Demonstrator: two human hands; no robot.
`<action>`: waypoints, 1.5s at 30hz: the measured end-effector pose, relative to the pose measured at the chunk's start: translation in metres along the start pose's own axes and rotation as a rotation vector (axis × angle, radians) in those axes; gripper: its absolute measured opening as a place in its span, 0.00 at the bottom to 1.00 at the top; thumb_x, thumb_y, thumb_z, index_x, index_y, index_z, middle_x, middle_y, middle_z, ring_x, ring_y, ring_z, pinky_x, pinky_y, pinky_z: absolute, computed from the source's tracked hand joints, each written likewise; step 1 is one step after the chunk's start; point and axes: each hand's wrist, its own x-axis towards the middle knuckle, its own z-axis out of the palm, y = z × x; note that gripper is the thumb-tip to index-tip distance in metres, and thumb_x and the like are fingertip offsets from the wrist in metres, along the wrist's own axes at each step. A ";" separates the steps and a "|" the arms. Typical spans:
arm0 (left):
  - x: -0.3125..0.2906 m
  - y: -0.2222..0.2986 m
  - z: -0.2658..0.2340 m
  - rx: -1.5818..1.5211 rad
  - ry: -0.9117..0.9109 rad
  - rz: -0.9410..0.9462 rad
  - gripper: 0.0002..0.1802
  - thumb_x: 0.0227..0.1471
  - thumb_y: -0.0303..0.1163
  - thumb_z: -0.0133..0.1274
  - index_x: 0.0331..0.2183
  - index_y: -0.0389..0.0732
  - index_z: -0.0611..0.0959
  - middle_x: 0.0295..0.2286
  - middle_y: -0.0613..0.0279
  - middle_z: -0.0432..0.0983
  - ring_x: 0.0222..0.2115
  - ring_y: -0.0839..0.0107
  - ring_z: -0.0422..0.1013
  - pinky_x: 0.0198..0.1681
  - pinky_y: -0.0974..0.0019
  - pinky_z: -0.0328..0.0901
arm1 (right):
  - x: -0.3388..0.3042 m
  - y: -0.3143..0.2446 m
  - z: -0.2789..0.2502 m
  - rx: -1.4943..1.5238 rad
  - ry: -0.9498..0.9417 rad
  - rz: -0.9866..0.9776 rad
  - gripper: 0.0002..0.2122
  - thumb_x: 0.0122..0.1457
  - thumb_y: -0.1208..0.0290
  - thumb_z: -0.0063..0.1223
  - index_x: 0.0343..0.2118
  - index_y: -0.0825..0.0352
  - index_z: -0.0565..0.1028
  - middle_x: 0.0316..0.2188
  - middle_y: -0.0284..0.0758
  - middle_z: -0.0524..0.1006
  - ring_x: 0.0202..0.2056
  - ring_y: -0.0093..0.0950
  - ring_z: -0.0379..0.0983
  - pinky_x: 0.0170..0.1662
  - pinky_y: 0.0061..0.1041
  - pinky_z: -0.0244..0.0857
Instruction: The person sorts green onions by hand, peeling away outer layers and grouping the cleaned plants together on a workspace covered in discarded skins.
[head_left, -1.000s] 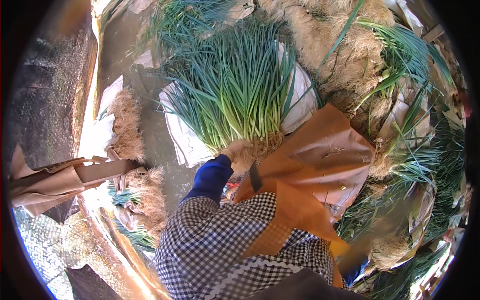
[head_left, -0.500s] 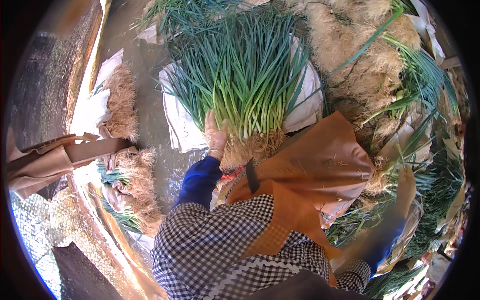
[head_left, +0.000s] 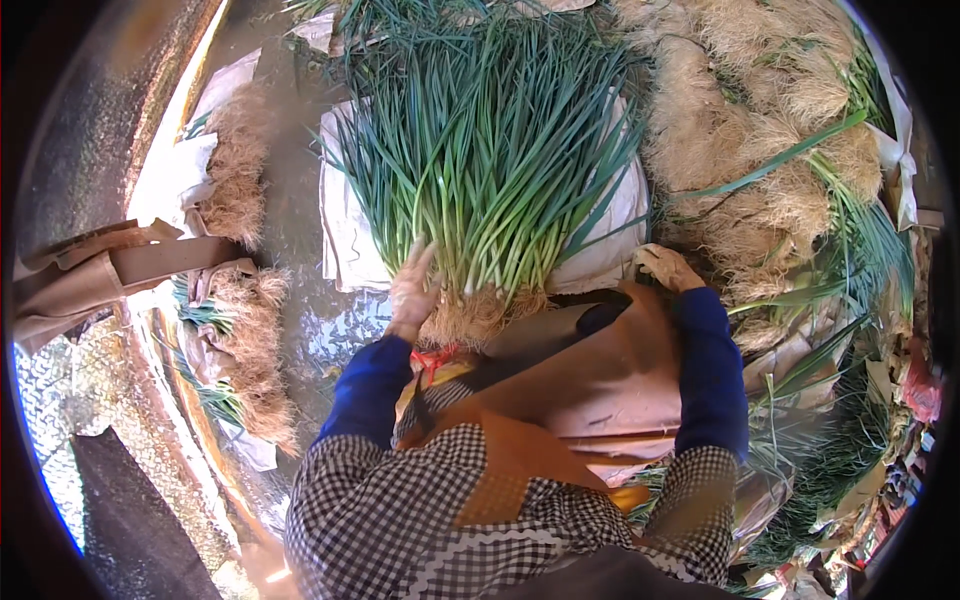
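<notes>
A broad bunch of spring onions [head_left: 490,190] lies spread with its green leaves pointing away and its pale roots [head_left: 468,318] toward me. Under it is a white sheet [head_left: 345,225], showing at both sides. My left hand [head_left: 412,288] is open, fingers stretched out against the left side of the stalks just above the roots. To the right of the bunch, my right hand [head_left: 668,268] is curled at the sheet's near right corner, beside the edge of a brown apron [head_left: 620,350]. Whatever its fingers grip is hidden from view.
Piled bundles with tan roots [head_left: 690,130] fill the right side. Loose green leaves [head_left: 850,430] lie at the lower right. Smaller rooted bundles [head_left: 245,330] line the left, beside a brown strap-like piece [head_left: 170,262]. The floor [head_left: 320,300] looks wet.
My right hand has come from the leaves at the lower right up to the sheet's near right corner. The apron's raised edge has dropped lower. My left hand stays at the bunch's left side.
</notes>
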 end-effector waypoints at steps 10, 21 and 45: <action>-0.053 -0.238 -0.018 0.100 0.325 -0.718 0.17 0.46 0.40 0.52 0.38 0.41 0.78 0.36 0.50 0.74 0.40 0.54 0.68 0.44 0.59 0.62 | 0.110 0.014 0.028 -0.157 0.312 0.179 0.25 0.54 0.59 0.46 0.51 0.71 0.62 0.52 0.46 0.63 0.52 0.38 0.59 0.53 0.26 0.55; 0.040 -0.283 0.023 0.059 0.292 -0.642 0.38 0.39 0.44 0.58 0.50 0.35 0.66 0.46 0.44 0.65 0.48 0.55 0.62 0.50 0.62 0.57 | 0.084 0.126 -0.029 -0.790 0.344 0.370 0.37 0.44 0.58 0.58 0.53 0.76 0.57 0.53 0.51 0.61 0.52 0.41 0.61 0.51 0.30 0.57; 0.081 -0.188 -0.030 -1.230 0.041 -0.654 0.26 0.46 0.36 0.52 0.46 0.32 0.70 0.38 0.57 0.70 0.38 0.68 0.67 0.42 0.71 0.61 | 0.070 0.006 0.005 0.440 1.043 0.249 0.18 0.52 0.59 0.47 0.39 0.70 0.73 0.40 0.44 0.73 0.42 0.39 0.68 0.47 0.28 0.59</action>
